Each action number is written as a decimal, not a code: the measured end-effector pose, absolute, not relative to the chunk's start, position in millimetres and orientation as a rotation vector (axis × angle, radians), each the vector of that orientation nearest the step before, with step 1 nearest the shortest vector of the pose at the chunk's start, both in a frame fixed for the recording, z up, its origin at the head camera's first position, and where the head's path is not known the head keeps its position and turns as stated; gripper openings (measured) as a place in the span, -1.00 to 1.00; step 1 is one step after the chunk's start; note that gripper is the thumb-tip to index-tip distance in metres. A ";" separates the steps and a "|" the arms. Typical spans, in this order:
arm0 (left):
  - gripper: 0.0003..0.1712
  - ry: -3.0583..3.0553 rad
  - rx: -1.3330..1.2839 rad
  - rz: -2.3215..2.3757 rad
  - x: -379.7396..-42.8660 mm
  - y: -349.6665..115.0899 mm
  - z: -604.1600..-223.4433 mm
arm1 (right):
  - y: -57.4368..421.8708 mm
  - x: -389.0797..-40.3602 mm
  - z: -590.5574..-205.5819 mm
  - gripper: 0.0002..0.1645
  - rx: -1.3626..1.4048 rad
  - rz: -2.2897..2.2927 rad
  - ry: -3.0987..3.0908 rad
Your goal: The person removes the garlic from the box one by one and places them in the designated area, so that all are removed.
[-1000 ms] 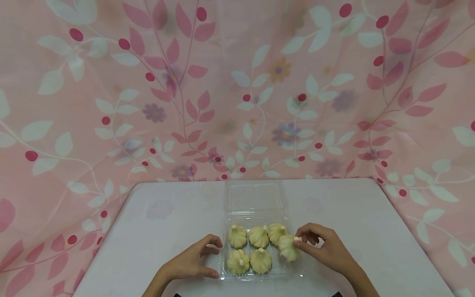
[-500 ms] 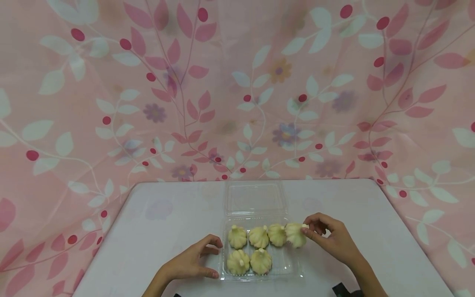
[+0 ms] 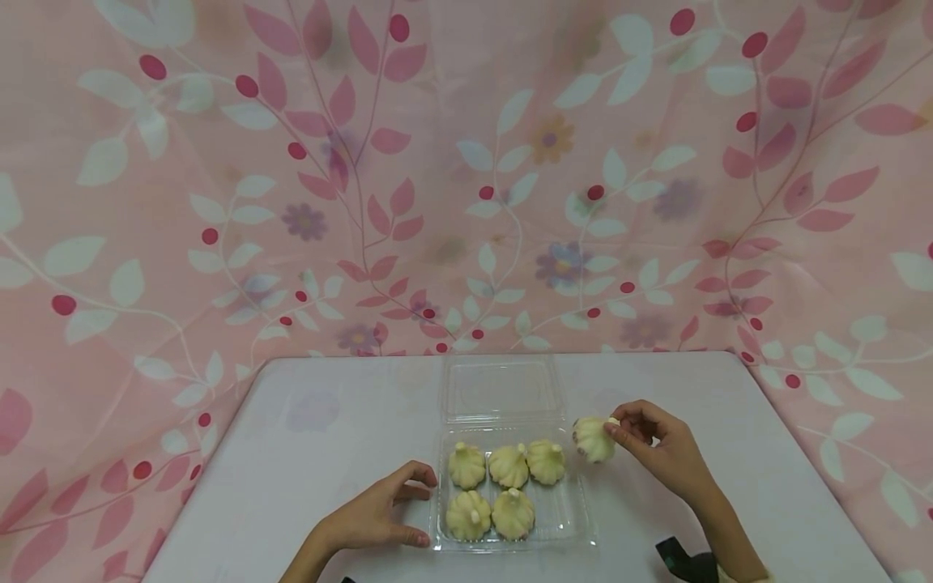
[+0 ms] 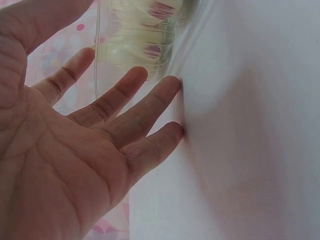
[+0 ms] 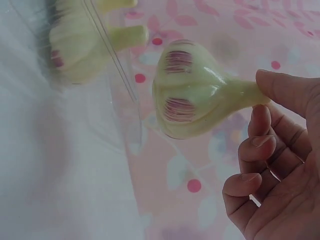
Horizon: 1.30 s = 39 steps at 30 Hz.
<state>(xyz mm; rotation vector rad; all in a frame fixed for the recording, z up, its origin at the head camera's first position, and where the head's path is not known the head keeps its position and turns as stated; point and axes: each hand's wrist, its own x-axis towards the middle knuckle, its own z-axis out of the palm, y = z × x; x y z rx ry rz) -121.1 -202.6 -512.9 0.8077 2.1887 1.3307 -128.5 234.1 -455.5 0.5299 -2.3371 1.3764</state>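
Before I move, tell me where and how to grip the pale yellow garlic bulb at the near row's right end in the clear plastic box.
Probably pinch the pale yellow garlic bulb by its slim stem, from above and the right: the stem stands out from the wide, ribbed body, neighbouring bulbs sit left and behind, and the clear plastic box holds none directly to its right.

The box (image 3: 561, 518) sat on the worktop (image 3: 328, 445), its lid (image 3: 503, 390) behind. Inside, three garlics (image 3: 508, 466) were behind two more (image 3: 513, 515). The left hand (image 3: 379, 508) was left of the box, another garlic (image 3: 592, 440) and the right hand (image 3: 669, 455) right.
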 end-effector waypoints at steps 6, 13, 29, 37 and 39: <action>-0.14 2.192 0.806 1.301 -120.2 -202.6 -512.0 | 229.2 -127.3 -442.0 -0.78 0.467 1.372 -2.349; -0.15 2.183 0.810 1.303 -119.6 -202.9 -510.1 | 240.8 -143.0 -470.5 -0.81 0.392 1.357 -2.401; -0.11 2.184 0.782 1.305 -118.9 -201.4 -508.5 | 249.4 -159.4 -508.5 -0.85 0.235 1.366 -2.519; -0.11 2.186 0.796 1.309 -119.4 -201.5 -509.2 | 246.1 -160.0 -514.9 -0.80 0.208 1.328 -2.573; -0.11 2.187 0.793 1.309 -118.9 -201.3 -509.7 | 245.4 -160.3 -516.0 -0.80 0.214 1.326 -2.572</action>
